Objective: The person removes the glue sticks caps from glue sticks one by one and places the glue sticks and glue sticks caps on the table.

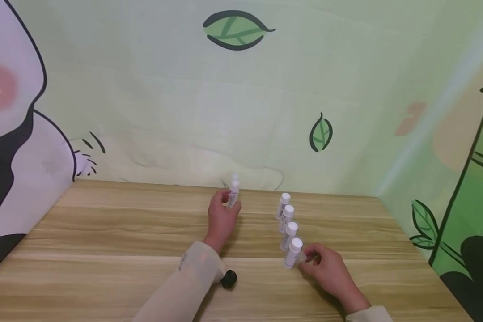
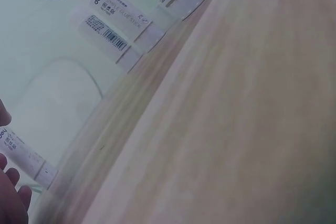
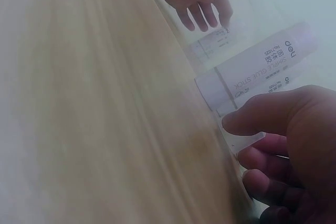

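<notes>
Near the back edge of the table, my left hand has its thumb and fingers about a white glue stick. Another white tip shows just behind its cap, too unclear to name. Several upright white glue sticks form a row to the right, running from back to front. Beside the nearest glue stick, my right hand pinches a small translucent piece between thumb and forefinger. What kind of piece it is, I cannot tell. In the right wrist view, a labelled glue stick stands close to the thumb.
The wood-grain table meets a pale green printed backdrop at its back edge. A dark round object sits by the left sleeve's cuff. Panda and leaf drawings cover the backdrop.
</notes>
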Demonstrator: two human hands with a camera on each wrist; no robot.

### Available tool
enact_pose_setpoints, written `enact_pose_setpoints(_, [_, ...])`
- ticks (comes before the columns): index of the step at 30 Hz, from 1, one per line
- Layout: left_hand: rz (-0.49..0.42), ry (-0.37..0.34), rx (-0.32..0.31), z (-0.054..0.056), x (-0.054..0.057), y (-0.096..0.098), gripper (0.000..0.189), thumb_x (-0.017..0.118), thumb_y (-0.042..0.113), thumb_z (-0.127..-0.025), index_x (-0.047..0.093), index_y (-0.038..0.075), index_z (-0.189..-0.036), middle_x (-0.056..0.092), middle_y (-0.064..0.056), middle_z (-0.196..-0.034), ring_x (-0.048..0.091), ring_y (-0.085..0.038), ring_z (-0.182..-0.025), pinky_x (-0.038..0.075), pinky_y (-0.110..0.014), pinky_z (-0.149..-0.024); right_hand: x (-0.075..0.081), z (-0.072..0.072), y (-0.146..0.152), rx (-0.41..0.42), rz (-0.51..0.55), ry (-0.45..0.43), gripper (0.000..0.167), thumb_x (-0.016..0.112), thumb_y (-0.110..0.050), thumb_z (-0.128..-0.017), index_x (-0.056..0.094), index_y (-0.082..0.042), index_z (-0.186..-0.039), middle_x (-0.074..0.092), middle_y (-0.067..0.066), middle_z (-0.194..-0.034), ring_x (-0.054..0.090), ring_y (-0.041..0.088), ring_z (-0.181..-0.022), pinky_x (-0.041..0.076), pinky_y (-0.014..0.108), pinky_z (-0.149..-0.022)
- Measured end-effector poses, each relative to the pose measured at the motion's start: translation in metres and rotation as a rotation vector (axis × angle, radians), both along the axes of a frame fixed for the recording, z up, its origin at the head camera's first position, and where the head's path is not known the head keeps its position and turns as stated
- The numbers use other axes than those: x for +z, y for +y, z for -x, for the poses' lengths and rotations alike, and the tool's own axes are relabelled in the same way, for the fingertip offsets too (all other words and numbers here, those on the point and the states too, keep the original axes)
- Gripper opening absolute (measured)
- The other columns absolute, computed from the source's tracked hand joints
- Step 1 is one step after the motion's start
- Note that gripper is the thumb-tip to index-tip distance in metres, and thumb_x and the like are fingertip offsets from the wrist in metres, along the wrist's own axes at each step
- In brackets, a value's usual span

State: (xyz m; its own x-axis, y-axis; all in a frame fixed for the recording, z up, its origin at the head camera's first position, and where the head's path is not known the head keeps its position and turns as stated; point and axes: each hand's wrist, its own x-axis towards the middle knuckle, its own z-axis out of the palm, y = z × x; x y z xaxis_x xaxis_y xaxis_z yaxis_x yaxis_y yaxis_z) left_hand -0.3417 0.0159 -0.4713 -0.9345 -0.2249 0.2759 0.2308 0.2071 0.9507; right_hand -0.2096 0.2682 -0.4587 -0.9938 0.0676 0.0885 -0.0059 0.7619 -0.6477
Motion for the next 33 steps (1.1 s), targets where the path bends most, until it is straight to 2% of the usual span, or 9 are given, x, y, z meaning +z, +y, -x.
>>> enact_pose_setpoints(12, [-0.024,-0.013,0.013,0.006,0.000,0.002,0.040,0.070,0.012,-0.082,0.056,0.008,-0.120,0.057,-0.014,-0.111,0.054,-0.030,-0.109,0.049,-0.042,-0.086,-0.002,-0.002,0.001,-0.002,0.007,0.001,0.026,0.081,-0.020,-0.073,0.068,-0.012,-0.094,0.067,-0.001,-0.083,0.051,0.010,-0.067,0.042,0.022,-0.057])
enact_pose_setpoints(33, [-0.025,-0.012,-0.014,0.022,-0.002,0.002,0.036,0.065,0.011,-0.085,0.053,0.008,-0.119,0.057,-0.013,-0.107,0.055,-0.028,-0.107,0.048,-0.042,-0.087,0.000,0.001,0.001,0.000,-0.008,-0.006,0.026,0.081,-0.021,-0.074,0.068,-0.012,-0.095,0.066,-0.001,-0.084,0.051,0.010,-0.067,0.042,0.022,-0.058])
